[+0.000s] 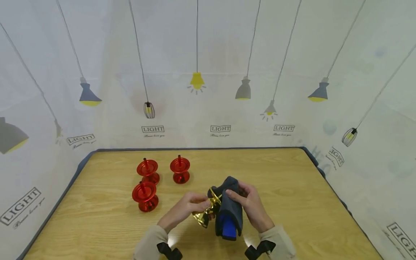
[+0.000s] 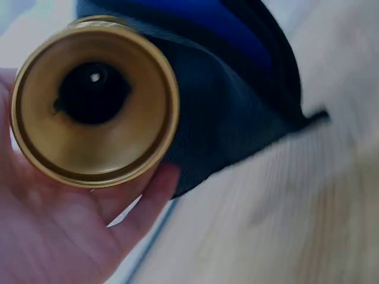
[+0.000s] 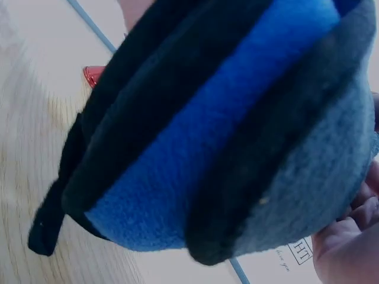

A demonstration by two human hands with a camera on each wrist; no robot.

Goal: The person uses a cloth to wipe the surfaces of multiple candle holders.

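My left hand (image 1: 182,211) pinches a gold candle holder (image 1: 202,218) low over the near middle of the table. Its round, flared, hollow base (image 2: 151,133) faces the camera in the left wrist view. Right beside it, my right hand (image 1: 252,205) grips a folded dark grey-blue cloth (image 1: 232,207), thumb across its top. A bright blue layer (image 3: 154,195) shows between the cloth's thick folds. The cloth lies against the upper end of the candle holder and partly hides it. Some of the right fingers are hidden behind the cloth.
Three shiny red candle holders stand upright on the wooden table (image 1: 292,191), left of my hands: one at the back (image 1: 147,168), one nearer (image 1: 144,193), and one further right (image 1: 180,167). A white sheet (image 1: 182,43) printed with lamps surrounds the table's far and side edges.
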